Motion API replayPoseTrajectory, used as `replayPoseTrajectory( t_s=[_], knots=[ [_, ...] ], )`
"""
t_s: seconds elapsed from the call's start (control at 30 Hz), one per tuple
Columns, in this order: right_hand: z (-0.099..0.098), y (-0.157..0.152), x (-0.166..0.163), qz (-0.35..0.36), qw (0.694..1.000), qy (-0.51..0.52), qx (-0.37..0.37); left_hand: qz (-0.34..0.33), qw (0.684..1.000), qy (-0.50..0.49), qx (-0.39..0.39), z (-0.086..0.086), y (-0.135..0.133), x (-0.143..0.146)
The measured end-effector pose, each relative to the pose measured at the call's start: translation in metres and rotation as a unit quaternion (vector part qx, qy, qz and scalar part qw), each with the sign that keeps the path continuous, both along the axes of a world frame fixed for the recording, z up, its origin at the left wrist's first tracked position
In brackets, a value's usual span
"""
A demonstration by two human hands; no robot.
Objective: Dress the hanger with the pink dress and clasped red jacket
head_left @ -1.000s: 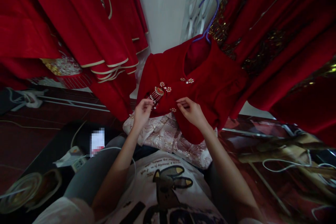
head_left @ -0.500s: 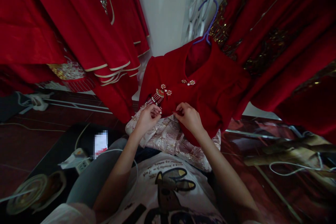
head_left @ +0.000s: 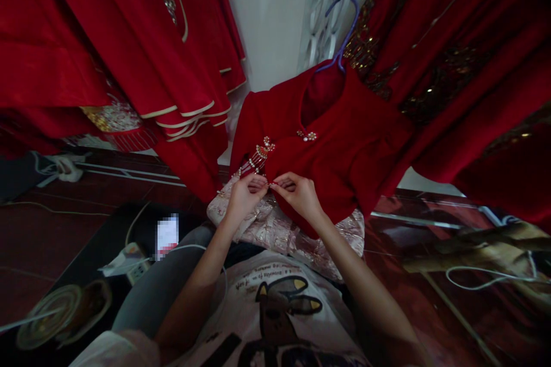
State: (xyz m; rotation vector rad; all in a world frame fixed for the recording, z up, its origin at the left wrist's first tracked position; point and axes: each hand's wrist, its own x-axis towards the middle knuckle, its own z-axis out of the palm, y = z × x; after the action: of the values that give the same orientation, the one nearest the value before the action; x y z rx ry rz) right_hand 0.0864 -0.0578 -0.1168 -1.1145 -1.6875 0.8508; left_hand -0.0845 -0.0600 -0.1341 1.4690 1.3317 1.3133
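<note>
Red garments (head_left: 189,63) flank the wall (head_left: 267,23) on my feed, where left hand (head_left: 247,199) and right hand (head_left: 301,198) pinch a small fastener (head_left: 270,184), the purple hanger (head_left: 353,22) presumably propping the red top (head_left: 340,155) within reach.

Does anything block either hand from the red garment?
Nothing visible: the left hand and the right hand are at the near edge of the red garment; the beaded ornament lies beyond the left hand.
</note>
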Motion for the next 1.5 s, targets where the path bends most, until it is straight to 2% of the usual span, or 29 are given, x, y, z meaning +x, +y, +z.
replayPoseTrajectory(
  t_s=[0.13,0.5,0.73,0.83,0.93,1.03,1.1,1.17,1.27,1.37,1.43,1.5],
  knots=[
    [-0.008,0.001,-0.001,-0.012,1.000,0.001,0.017,-0.009,0.999,-0.035,-0.018,-0.003,0.000,0.002],
    [-0.018,-0.001,-0.006,-0.052,0.996,-0.039,0.059,0.012,0.999,-0.031,-0.022,-0.009,0.000,0.002],
    [-0.020,-0.001,-0.007,-0.059,0.995,-0.055,0.059,-0.015,1.000,-0.028,0.000,-0.017,0.002,0.002],
    [-0.008,0.000,0.004,-0.045,0.992,-0.115,0.035,-0.015,1.000,0.004,0.021,-0.014,0.006,-0.006],
    [0.018,-0.003,0.024,-0.037,0.990,-0.138,0.009,0.068,0.994,0.037,0.073,0.001,0.008,-0.024],
    [0.048,-0.009,0.043,-0.079,0.990,-0.106,0.042,0.146,0.983,0.032,0.110,0.020,0.007,-0.044],
    [0.061,-0.014,0.051,-0.103,0.989,-0.085,0.061,0.164,0.979,0.017,0.119,0.028,0.004,-0.051],
    [0.067,-0.018,0.051,-0.104,0.990,-0.069,0.063,0.144,0.982,0.029,0.118,0.032,0.001,-0.051],
    [0.058,-0.020,0.040,-0.064,0.995,-0.064,0.043,0.036,0.979,0.148,0.137,0.030,-0.004,-0.041],
    [0.039,-0.017,0.024,0.000,0.997,-0.080,0.012,-0.063,0.932,0.309,0.177,0.024,-0.008,-0.028],
    [0.027,-0.013,0.017,0.024,0.995,-0.095,-0.003,-0.080,0.906,0.371,0.185,0.020,-0.010,-0.022],
    [0.019,-0.011,0.012,0.025,0.994,-0.110,-0.004,-0.074,0.896,0.398,0.181,0.017,-0.010,-0.020]
  ],
)
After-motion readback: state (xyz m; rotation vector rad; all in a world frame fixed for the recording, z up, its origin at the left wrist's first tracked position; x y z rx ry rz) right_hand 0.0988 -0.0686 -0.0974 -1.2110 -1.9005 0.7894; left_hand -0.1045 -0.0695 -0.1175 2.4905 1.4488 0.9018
